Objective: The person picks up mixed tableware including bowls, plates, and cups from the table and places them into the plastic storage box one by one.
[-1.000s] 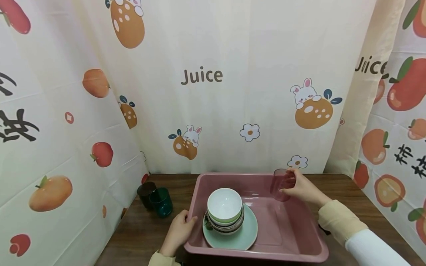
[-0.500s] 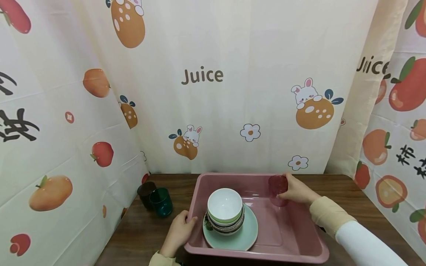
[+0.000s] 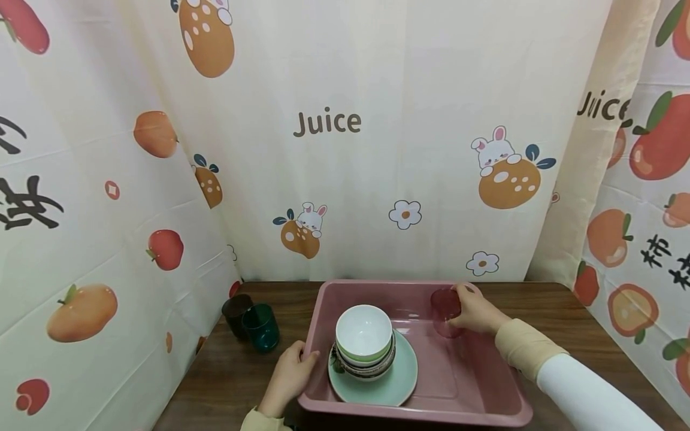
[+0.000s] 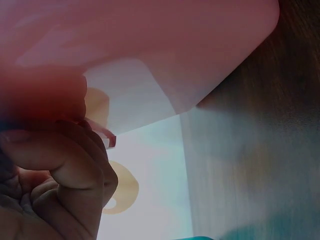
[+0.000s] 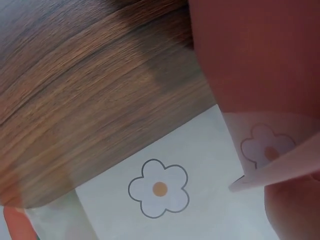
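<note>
A pink tub [image 3: 426, 414] stands on the table. My left hand [image 3: 293, 368] grips its left rim, and the left wrist view shows the curled fingers [image 4: 82, 165] at that edge. My right hand [image 3: 478, 311] reaches over the far right corner and holds a see-through reddish cup [image 3: 445, 317] inside the tub. Whether the cup touches the tub floor I cannot tell. On the tub's left side lies a pale green plate [image 3: 401, 377], with a stack of bowls [image 3: 363, 332] on it, a white one topmost. In the right wrist view, the tub wall [image 5: 260, 60] hides most of the hand.
Left of the tub, a dark cup [image 3: 235, 314] and a teal cup [image 3: 262, 328] stand side by side on the wooden table [image 3: 215, 371]. Fruit-printed curtains [image 3: 345, 179] close off the back and both sides.
My right hand has moved down and left with the reddish cup, from the tub's back rim into its far right corner. The left hand stays on the rim.
</note>
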### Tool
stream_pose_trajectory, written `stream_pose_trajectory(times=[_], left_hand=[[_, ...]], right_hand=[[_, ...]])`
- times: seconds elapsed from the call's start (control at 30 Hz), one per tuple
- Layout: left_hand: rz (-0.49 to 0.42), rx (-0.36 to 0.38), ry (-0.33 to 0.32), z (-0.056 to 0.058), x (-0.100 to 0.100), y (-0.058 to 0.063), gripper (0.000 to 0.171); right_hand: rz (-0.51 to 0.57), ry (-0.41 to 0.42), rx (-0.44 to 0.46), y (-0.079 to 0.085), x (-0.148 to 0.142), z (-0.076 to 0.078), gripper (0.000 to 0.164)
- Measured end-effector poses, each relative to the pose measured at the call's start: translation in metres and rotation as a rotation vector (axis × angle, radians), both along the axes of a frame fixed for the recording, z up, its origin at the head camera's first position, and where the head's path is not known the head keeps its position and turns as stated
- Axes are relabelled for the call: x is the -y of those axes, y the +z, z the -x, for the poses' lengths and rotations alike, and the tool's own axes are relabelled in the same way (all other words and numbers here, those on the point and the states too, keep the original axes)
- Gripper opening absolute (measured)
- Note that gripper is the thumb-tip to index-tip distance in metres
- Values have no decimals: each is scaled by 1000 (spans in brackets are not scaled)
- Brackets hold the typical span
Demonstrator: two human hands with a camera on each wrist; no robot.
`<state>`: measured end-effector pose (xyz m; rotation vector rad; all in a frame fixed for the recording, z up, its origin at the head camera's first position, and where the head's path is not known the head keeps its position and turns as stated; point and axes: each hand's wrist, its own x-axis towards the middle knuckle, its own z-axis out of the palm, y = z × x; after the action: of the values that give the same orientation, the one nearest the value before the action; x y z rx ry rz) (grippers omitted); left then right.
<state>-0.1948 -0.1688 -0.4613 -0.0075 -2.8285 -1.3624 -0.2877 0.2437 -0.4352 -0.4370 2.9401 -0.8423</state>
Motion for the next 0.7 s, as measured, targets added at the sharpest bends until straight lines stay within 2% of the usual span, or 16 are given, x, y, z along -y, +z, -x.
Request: stream_pose_trajectory(times=[0.1, 0.27, 0.53, 0.7], left_hand=[[-3, 0, -2, -1, 0, 0, 20], [-2, -5, -8, -1, 1, -1, 20], [-2, 10, -8, 0, 1, -1, 20], [-16, 25, -9, 1, 1, 0, 22]], right_hand=[[-15, 30, 0, 0, 1, -1, 85], [-49, 58, -53, -1, 1, -2, 83], [-113, 49, -65, -1, 3, -3, 77], [-141, 32, -62, -1, 5, -3, 83]])
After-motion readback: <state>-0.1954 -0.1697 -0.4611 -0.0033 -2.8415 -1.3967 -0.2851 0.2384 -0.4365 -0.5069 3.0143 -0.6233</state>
